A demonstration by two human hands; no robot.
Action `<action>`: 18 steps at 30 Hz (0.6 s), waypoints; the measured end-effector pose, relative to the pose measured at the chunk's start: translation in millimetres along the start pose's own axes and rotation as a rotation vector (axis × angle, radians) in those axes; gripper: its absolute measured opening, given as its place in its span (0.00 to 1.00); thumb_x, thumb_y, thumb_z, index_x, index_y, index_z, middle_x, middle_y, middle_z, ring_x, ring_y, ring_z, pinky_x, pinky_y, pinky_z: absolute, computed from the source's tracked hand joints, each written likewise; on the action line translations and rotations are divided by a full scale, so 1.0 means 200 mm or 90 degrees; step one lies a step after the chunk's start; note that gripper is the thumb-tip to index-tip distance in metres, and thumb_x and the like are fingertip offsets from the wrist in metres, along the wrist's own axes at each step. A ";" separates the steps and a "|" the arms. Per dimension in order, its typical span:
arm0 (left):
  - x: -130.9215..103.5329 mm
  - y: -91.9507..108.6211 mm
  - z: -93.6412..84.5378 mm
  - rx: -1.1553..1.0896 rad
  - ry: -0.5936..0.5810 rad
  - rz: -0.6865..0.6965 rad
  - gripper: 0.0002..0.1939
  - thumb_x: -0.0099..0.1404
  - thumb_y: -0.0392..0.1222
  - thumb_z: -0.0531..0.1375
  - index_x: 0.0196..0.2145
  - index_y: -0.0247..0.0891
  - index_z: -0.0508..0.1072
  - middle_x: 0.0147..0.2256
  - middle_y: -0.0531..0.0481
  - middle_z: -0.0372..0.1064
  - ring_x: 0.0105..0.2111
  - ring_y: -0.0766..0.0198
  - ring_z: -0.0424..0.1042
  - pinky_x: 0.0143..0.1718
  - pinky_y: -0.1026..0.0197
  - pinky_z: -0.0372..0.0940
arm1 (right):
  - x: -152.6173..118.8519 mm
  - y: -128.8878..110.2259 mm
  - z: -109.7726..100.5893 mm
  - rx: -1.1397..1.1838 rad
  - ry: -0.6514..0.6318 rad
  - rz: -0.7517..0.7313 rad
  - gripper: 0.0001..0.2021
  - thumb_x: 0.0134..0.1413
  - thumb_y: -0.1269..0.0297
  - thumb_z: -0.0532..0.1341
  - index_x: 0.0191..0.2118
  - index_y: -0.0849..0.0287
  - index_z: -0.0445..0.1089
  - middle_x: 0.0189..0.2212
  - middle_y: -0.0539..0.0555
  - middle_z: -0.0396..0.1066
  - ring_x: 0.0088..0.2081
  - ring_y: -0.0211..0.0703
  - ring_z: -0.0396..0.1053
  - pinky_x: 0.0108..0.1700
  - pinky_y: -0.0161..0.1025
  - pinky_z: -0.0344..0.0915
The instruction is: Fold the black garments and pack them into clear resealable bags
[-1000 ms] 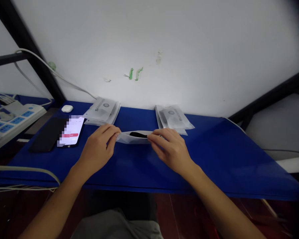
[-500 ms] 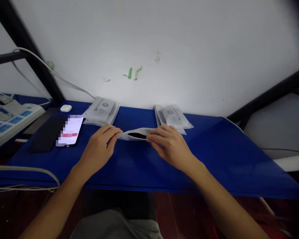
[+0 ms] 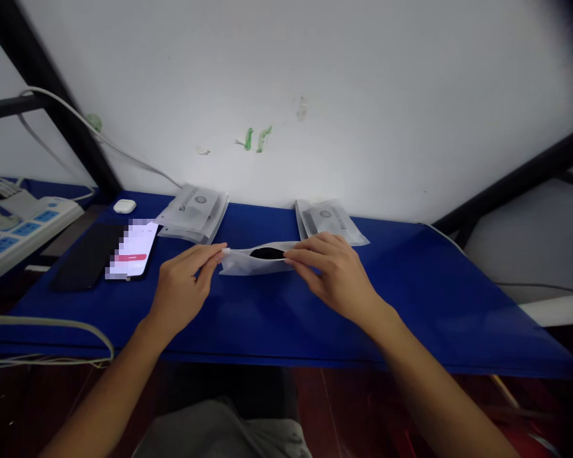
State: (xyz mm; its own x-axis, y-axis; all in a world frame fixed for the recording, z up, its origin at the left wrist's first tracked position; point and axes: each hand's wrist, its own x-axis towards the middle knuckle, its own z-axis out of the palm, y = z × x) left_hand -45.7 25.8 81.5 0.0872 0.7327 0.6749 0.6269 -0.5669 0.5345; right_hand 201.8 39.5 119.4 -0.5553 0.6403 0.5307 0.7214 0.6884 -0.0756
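Note:
Between my hands, above the blue table, is a frosted plastic zip bag point(image 3: 248, 264) with its mouth parted and a dark inside showing. My left hand point(image 3: 184, 280) pinches the left end of the bag's top edge, where a small white slider sits at the fingertips. Thumb and fingers of my right hand point(image 3: 332, 270) grip the rim towards the other end, covering that part of the bag. Beyond the hands lie two piles of similar printed bags: the left pile point(image 3: 191, 213) and the right pile point(image 3: 332, 219). What the held bag contains cannot be made out.
A lit phone point(image 3: 136, 248) lies beside a dark flat device point(image 3: 88, 257) on the blue table point(image 3: 277, 324). Behind them is a white earbud case point(image 3: 125, 206). A power strip point(image 3: 28, 232) with cables stands far left. A wall rises behind the table.
The bag has tilted so more of its front face shows. My left hand has shifted slightly left along the rim, and the white slider is now visible by its fingertips.

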 end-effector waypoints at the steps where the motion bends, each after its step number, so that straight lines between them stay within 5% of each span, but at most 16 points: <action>1: 0.00 0.00 0.00 0.005 0.006 0.003 0.10 0.68 0.38 0.55 0.43 0.39 0.75 0.37 0.51 0.77 0.36 0.67 0.76 0.40 0.64 0.70 | 0.00 0.00 0.00 0.001 -0.001 0.000 0.09 0.62 0.68 0.56 0.37 0.57 0.75 0.33 0.54 0.76 0.35 0.43 0.67 0.38 0.42 0.60; 18: -0.02 -0.01 0.03 0.029 -0.017 -0.006 0.04 0.67 0.35 0.54 0.35 0.39 0.68 0.28 0.55 0.70 0.26 0.70 0.68 0.30 0.67 0.65 | 0.03 -0.04 0.00 0.020 0.017 -0.004 0.07 0.59 0.64 0.60 0.37 0.59 0.74 0.36 0.56 0.75 0.38 0.46 0.69 0.42 0.45 0.63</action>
State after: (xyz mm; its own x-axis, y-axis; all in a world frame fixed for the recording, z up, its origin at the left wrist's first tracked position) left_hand -42.9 27.3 74.6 0.1019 0.7483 0.6555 0.6627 -0.5425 0.5162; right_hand 192.9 37.7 122.3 -0.5476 0.6270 0.5541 0.7043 0.7029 -0.0993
